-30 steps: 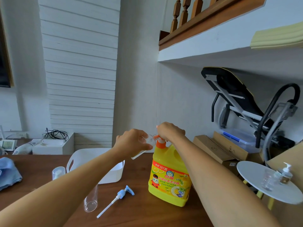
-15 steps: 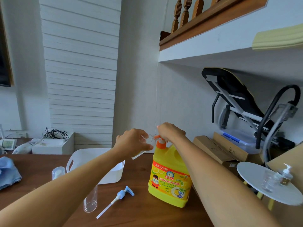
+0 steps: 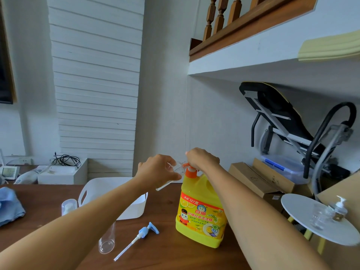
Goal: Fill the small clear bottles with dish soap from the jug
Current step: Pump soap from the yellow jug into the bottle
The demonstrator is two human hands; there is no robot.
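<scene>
Currently pressing jug (image 3: 200,211) pump with right hand (image 3: 202,159); left hand (image 3: 155,170) clamped on small clear bottle (image 3: 176,172) at spout. Misaligned mouth risks soap spilling beside jug.

White slatted wall (image 3: 95,90) (daylit); wooden table (image 3: 167,248)

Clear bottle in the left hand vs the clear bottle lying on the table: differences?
The held bottle is gripped by the left hand, tilted, with its mouth at the jug's orange pump. The table bottle lies untouched on the wood beside a loose blue pump, with its open mouth toward the camera. Both are clear plastic and look empty.
</scene>
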